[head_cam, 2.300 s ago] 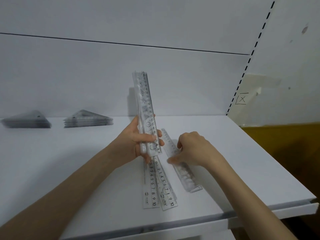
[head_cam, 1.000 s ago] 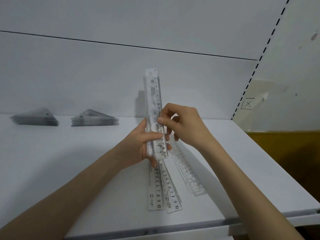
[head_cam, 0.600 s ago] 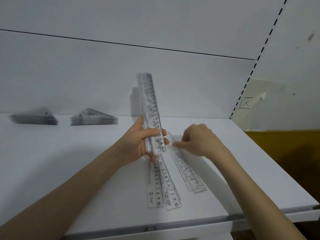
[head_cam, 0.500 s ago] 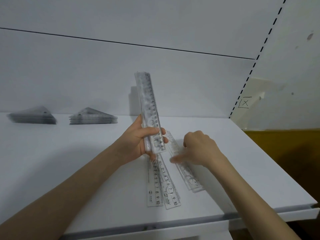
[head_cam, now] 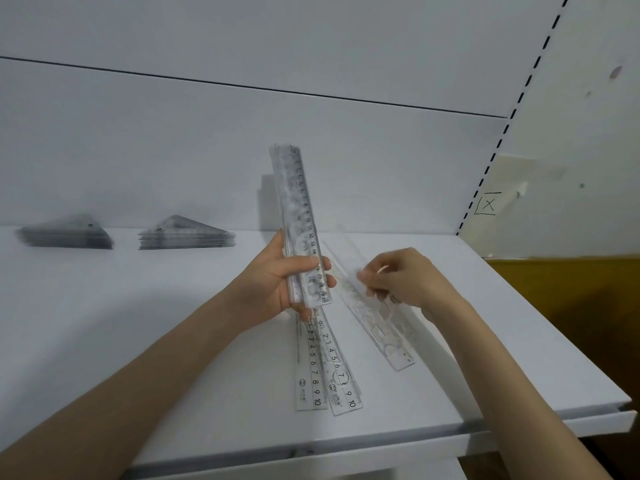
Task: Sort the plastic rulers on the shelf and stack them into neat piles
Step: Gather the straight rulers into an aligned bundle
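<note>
A bundle of clear plastic straight rulers (head_cam: 299, 216), numbered up to 20, stands upright at frame centre, with the left hand (head_cam: 273, 282) fingers clamped round its lower end. The right hand (head_cam: 405, 282) pinches a clear stencil ruler (head_cam: 381, 327) that slants across the white shelf (head_cam: 138, 323) right of centre. Two clear short rulers (head_cam: 311, 368), marked to 10 beside a small logo, lie below the left hand. A hand-drawn boxed X (head_cam: 489, 204) marks the wall at right.

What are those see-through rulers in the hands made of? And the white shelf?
Clear straight rulers gripped upright in the left hand, and the clear stencil ruler the right hand pinches: glossy transparent plastic, background showing through. White shelf: matte, perhaps painted metal or laminate; unclear.
</note>
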